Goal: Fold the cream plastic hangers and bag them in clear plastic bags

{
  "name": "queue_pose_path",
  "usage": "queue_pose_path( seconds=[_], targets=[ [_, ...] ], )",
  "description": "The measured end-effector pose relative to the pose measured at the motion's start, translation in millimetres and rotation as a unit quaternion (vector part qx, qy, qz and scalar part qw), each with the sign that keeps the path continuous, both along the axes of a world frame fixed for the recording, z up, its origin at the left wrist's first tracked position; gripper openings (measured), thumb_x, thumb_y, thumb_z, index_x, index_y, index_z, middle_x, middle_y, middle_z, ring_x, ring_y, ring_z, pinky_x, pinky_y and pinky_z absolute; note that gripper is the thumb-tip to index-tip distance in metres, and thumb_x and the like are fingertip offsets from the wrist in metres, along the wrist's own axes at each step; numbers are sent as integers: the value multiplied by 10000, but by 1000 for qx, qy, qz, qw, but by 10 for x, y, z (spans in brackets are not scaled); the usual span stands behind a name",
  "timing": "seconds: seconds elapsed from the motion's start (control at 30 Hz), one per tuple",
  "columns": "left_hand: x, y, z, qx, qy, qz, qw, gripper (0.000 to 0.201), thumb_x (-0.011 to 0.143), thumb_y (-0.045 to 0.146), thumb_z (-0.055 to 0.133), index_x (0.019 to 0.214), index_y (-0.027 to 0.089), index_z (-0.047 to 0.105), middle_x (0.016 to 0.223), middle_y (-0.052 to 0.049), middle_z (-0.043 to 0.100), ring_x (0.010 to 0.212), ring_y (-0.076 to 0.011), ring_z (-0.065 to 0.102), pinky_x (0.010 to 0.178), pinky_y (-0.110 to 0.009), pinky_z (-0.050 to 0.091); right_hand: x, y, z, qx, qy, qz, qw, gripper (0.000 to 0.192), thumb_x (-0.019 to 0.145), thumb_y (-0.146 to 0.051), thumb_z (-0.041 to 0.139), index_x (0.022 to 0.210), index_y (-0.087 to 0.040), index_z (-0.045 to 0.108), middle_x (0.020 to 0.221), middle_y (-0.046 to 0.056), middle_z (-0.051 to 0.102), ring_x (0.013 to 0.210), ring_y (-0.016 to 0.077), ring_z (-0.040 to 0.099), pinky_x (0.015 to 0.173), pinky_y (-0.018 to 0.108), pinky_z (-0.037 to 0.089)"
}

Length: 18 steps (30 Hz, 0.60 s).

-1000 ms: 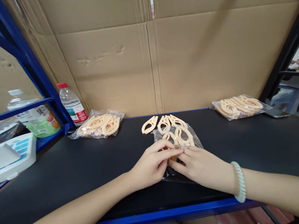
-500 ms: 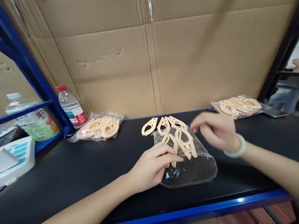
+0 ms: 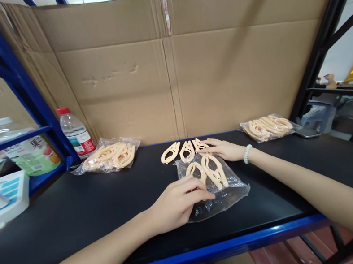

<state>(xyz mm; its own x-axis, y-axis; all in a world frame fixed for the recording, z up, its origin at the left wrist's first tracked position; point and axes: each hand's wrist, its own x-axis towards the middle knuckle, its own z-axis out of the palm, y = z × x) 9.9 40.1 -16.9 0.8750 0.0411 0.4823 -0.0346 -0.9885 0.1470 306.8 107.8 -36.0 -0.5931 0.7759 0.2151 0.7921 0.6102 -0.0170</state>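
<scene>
A clear plastic bag (image 3: 232,188) lies flat in front of me with two beige folding hangers on or in it, a left hanger (image 3: 196,170) and a right hanger (image 3: 215,173). My left hand (image 3: 183,201) is closed on the bag's left side, thumb stretched across it, covering the lower end of the left hanger. Behind the bag lie three more hangers: one at left (image 3: 170,153), one in the middle (image 3: 187,152) and one at right (image 3: 198,145). Fingers stretched, my right hand (image 3: 225,148) reaches over the rear right hanger, touching it and partly hiding it.
A filled bag of hangers (image 3: 109,156) lies at back left, another filled bag (image 3: 266,127) at back right beside a phone-like flat object (image 3: 308,132). A red-capped bottle (image 3: 76,133), a larger bottle (image 3: 29,151) and a white-blue tray (image 3: 5,205) stand left. Cardboard (image 3: 121,91) walls the back.
My right hand has moved left and forward from beside the bag onto the rear right hanger, its fingers straightening. The bag's near edge has creased. My view has tilted up slightly.
</scene>
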Motion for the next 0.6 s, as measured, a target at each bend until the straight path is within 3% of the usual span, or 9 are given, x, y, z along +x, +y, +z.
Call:
queue_pose_path(
  seconds=[0.13,0.23,0.47,0.6],
  targets=[
    [-18,-15,19,5,6,2,1000,415,864,-9,342,1142,176,589,1010,-98,632,928,-183,559,816,-314,488,21,-52,74,-25,-19,-26,999,465,955,-157,380,1397,-300,402,1552,54,207,1432,254,123,1094,535,282],
    [-18,-19,13,2,12,6,1000,411,870,-7,337,1138,176,589,1014,-94,629,925,-181,559,816,-311,485,13,-84,100,-43,-30,-55,997,441,966,-211,371,1402,-277,381,1528,59,279,1428,285,127,1060,565,302],
    [-23,-2,-5,-12,14,13,1000,427,852,-8,350,1165,186,565,1017,-83,610,926,-181,548,809,-305,478,-19,-111,155,-16,-9,-82,996,334,947,-243,421,1260,-181,518,1319,119,517,1297,264,395,1028,479,348],
    [-51,9,31,-15,12,25,1000,338,817,-39,366,945,175,594,984,-71,601,898,-167,536,796,-286,463,184,-156,213,-14,18,-113,993,362,929,-338,470,1232,-157,546,1240,142,561,1140,251,537,970,428,418]
  ],
)
